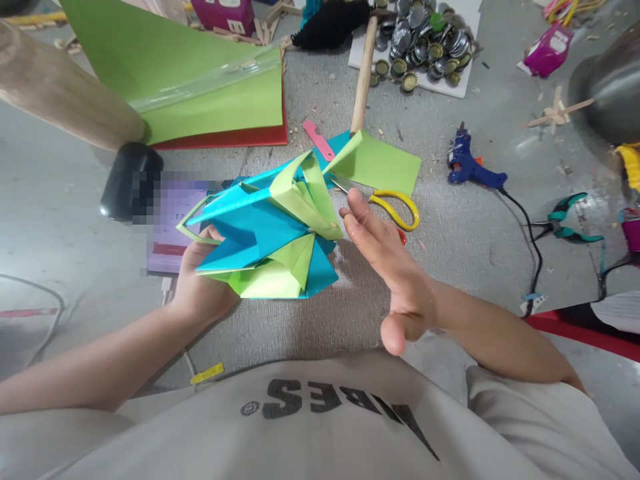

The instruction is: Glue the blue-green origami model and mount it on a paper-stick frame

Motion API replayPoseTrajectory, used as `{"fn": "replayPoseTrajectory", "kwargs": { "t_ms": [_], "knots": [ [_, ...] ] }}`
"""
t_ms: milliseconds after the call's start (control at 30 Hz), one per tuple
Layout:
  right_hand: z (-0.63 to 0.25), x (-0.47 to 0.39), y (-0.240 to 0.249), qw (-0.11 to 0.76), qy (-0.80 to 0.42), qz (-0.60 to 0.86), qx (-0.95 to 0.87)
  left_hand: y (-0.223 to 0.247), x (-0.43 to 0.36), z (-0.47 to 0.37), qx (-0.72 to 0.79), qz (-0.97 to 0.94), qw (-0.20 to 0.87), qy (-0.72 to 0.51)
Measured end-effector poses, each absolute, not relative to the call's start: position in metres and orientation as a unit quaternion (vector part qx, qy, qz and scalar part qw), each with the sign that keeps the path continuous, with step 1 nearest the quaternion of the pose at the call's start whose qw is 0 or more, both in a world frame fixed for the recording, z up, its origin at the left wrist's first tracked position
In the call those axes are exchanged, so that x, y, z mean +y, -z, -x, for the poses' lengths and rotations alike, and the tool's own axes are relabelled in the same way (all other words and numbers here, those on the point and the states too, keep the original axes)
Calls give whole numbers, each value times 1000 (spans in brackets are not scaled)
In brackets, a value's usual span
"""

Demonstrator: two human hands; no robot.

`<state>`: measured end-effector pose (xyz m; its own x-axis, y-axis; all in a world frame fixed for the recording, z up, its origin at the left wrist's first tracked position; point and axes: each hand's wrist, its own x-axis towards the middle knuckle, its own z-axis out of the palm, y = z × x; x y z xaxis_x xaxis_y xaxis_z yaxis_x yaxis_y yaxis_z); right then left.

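A folded paper piece (260, 230) in blue and light green, with pointed petal-like flaps, is held up in my left hand (200, 280). The fingers of that hand are partly hidden behind the paper. My right hand (387, 260) is just to the right of it, fingers stretched out and thumb apart, with nothing in it. Past its fingertips lie scissors (397, 205) with yellow handles, their blades partly covered. A light green paper sheet (387, 163) and a pink cutter (319, 140) lie beyond the folded piece.
Green card sheets (215, 110) stand at the back left beside a wooden cylinder (65, 87). Bottle caps (425, 43) are heaped at the back. A blue glue gun (473, 163) with a cord and teal-handled pliers (565, 220) lie on the right. A phone (175, 227) lies behind my left hand.
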<state>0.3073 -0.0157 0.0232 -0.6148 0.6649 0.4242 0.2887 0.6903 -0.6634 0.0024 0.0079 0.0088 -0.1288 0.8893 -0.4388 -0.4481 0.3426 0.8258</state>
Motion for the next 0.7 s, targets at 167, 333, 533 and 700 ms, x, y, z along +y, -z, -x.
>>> {"fn": "replayPoseTrajectory", "kwargs": {
  "t_ms": [167,333,533,700],
  "knots": [
    [-307,-16,-19,367,-273,285,-842,-8,7,-2,530,-206,629,-531],
    [-307,-17,-19,388,-291,291,-825,-11,7,-3,533,-200,628,-530],
    [-306,-18,-24,407,-298,286,-815,-17,10,-6,534,-188,637,-523],
    [-305,-17,-24,443,-286,286,-800,-19,9,-7,541,-194,616,-539]
  ]
}}
